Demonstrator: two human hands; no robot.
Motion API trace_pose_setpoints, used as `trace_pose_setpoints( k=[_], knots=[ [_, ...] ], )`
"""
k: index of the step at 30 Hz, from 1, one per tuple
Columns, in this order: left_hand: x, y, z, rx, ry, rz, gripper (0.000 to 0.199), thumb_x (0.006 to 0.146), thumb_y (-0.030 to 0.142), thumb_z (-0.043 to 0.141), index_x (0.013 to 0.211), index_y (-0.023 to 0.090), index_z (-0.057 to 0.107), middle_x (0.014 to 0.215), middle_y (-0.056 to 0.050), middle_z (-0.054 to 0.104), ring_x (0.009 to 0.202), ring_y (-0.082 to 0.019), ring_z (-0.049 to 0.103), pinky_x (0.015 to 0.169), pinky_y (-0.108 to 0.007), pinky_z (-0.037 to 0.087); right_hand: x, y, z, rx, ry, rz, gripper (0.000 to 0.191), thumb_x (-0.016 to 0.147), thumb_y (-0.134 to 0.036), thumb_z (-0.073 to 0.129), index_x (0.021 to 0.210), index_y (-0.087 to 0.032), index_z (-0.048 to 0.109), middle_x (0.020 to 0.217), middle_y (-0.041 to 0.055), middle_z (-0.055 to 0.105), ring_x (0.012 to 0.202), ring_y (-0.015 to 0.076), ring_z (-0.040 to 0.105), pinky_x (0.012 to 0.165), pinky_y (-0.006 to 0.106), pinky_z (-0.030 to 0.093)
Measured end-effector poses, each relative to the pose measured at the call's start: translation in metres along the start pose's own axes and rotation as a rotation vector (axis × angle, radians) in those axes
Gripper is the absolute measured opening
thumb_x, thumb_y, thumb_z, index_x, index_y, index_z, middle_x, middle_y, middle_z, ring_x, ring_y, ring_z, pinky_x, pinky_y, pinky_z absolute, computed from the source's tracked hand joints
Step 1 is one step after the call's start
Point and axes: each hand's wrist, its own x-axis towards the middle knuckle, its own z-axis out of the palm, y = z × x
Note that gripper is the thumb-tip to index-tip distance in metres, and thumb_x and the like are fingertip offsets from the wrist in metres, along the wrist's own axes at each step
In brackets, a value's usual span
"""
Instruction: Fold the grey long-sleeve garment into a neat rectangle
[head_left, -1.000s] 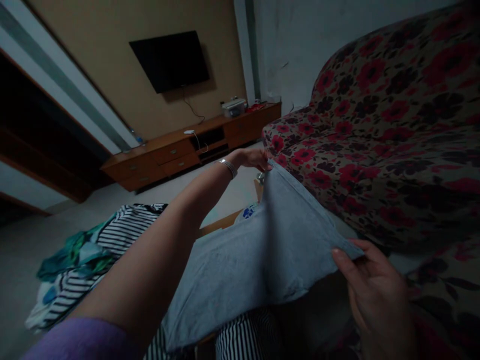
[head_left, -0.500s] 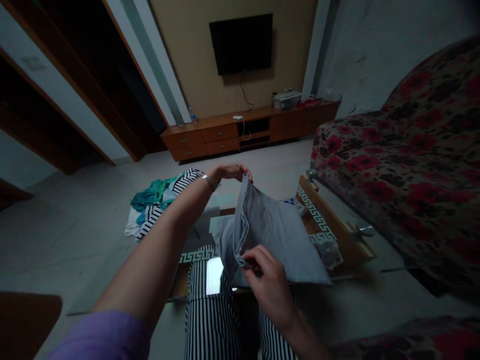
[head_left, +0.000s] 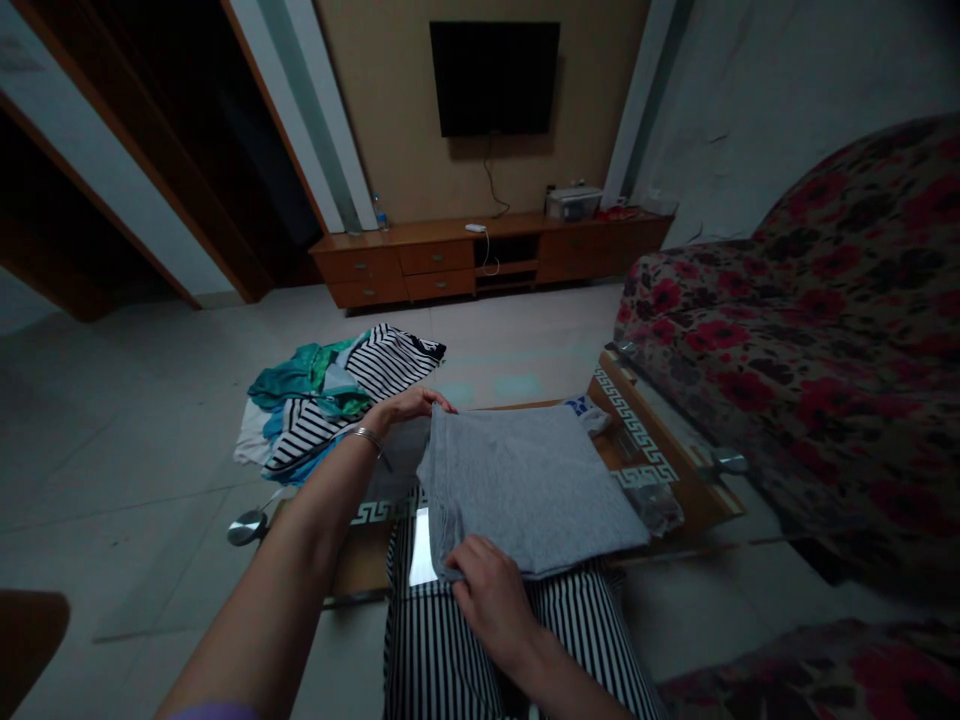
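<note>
A grey folded garment [head_left: 536, 480] lies flat on the glass-topped table, its layered edge on the left. My left hand [head_left: 414, 402] pinches the far left corner of it. At the near left corner, my right hand [head_left: 484, 585] is closed on the cloth edge, the fingertips partly hidden. Part of a white cloth with a blue pattern [head_left: 583, 408] shows past the garment's far right corner.
A heap of clothes [head_left: 330, 400], teal, white and striped, lies to the left. The table's patterned wooden end [head_left: 637, 430] and a clear plastic bag [head_left: 656, 508] are at right. Beyond stand a flowered sofa [head_left: 712, 320] and a low wooden cabinet [head_left: 435, 260] under a television [head_left: 495, 78].
The garment's raised left edge has come down and leftward onto the table. Both hands moved with it, still gripping its corners; the left hand is lower and farther left.
</note>
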Motion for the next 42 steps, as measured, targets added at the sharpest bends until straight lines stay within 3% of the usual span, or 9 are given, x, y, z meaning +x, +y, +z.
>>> trace_pose_setpoints(
  k=[3, 5, 13, 20, 25, 28, 31, 36, 42],
  knots=[
    [-0.005, -0.012, -0.004, -0.155, -0.202, -0.018, 0.017, 0.067, -0.001, 0.046, 0.071, 0.008, 0.060, 0.092, -0.006, 0.074, 0.085, -0.011, 0.059, 0.081, -0.026, 0.047, -0.003, -0.004, -0.006, 0.000, 0.019, -0.002, 0.033, 0.071, 0.004, 0.048, 0.090, -0.021, 0.057, 0.091, 0.0009, 0.061, 0.089, 0.0171, 0.056, 0.076, 0.027, 0.042],
    [-0.007, -0.021, -0.005, -0.251, -0.237, -0.027, 0.014, 0.066, -0.001, 0.046, 0.067, 0.010, 0.055, 0.093, -0.006, 0.073, 0.087, -0.012, 0.060, 0.083, -0.027, 0.048, -0.006, -0.008, -0.009, 0.007, 0.018, -0.017, 0.032, 0.072, 0.003, 0.049, 0.091, -0.021, 0.058, 0.091, 0.0011, 0.061, 0.089, 0.0171, 0.056, 0.076, 0.027, 0.042],
    [-0.012, -0.029, -0.009, -0.266, -0.119, -0.058, 0.018, 0.069, 0.015, 0.048, 0.082, 0.012, 0.060, 0.089, -0.009, 0.069, 0.083, -0.015, 0.062, 0.079, -0.029, 0.050, -0.007, -0.025, -0.027, 0.057, 0.085, -0.026, 0.025, 0.077, 0.000, 0.054, 0.092, -0.020, 0.060, 0.091, 0.0013, 0.061, 0.090, 0.0155, 0.057, 0.079, 0.026, 0.043],
    [-0.023, -0.018, 0.006, 0.091, -0.056, -0.111, 0.020, 0.066, 0.022, 0.063, 0.084, 0.015, 0.067, 0.094, -0.009, 0.069, 0.097, -0.025, 0.062, 0.088, -0.038, 0.048, -0.015, -0.009, -0.026, -0.072, -0.189, -0.003, 0.024, 0.084, -0.029, 0.067, 0.106, -0.020, 0.066, 0.100, 0.0054, 0.067, 0.097, 0.0212, 0.061, 0.083, 0.031, 0.048],
    [-0.046, 0.003, 0.074, 0.395, 0.179, -0.006, 0.038, 0.085, 0.023, 0.048, 0.120, 0.018, 0.060, 0.147, -0.013, 0.043, 0.140, -0.033, 0.025, 0.112, -0.058, 0.018, 0.024, 0.051, -0.061, -0.261, -0.012, 0.101, 0.029, 0.093, -0.020, 0.051, 0.118, -0.016, 0.063, 0.120, 0.0113, 0.064, 0.113, 0.0219, 0.056, 0.099, 0.036, 0.043],
    [-0.060, 0.009, 0.124, 0.699, 0.242, 0.069, 0.048, 0.094, 0.037, 0.038, 0.138, 0.020, 0.048, 0.154, -0.012, 0.031, 0.143, -0.033, 0.021, 0.110, -0.062, 0.019, 0.070, 0.110, -0.084, -0.425, 0.122, 0.168, 0.038, 0.094, -0.023, 0.048, 0.130, -0.014, 0.056, 0.142, 0.0149, 0.047, 0.133, 0.0262, 0.041, 0.109, 0.042, 0.034],
    [-0.067, 0.000, 0.158, 0.858, 0.252, 0.024, 0.055, 0.095, 0.046, 0.035, 0.143, 0.019, 0.042, 0.156, -0.013, 0.029, 0.143, -0.035, 0.022, 0.108, -0.061, 0.025, 0.105, 0.173, -0.098, -0.504, 0.146, 0.187, 0.045, 0.093, -0.032, 0.052, 0.135, -0.015, 0.052, 0.150, 0.0138, 0.038, 0.140, 0.0271, 0.030, 0.112, 0.045, 0.028],
    [-0.067, -0.024, 0.169, 0.929, 0.278, 0.021, 0.056, 0.097, 0.047, 0.029, 0.145, 0.019, 0.039, 0.155, -0.013, 0.031, 0.141, -0.033, 0.027, 0.112, -0.056, 0.022, 0.117, 0.247, -0.117, -0.396, 0.204, 0.281, 0.045, 0.093, -0.029, 0.048, 0.135, -0.013, 0.051, 0.147, 0.0126, 0.043, 0.139, 0.0225, 0.035, 0.114, 0.040, 0.026],
    [-0.067, -0.010, 0.165, 0.936, 0.249, 0.027, 0.056, 0.096, 0.044, 0.032, 0.144, 0.016, 0.039, 0.155, -0.015, 0.029, 0.143, -0.033, 0.025, 0.109, -0.058, 0.026, 0.088, 0.263, -0.169, -0.306, 0.312, 0.380, 0.045, 0.096, -0.021, 0.031, 0.133, -0.011, 0.053, 0.136, 0.0131, 0.055, 0.125, 0.0171, 0.052, 0.107, 0.032, 0.039]
  ],
)
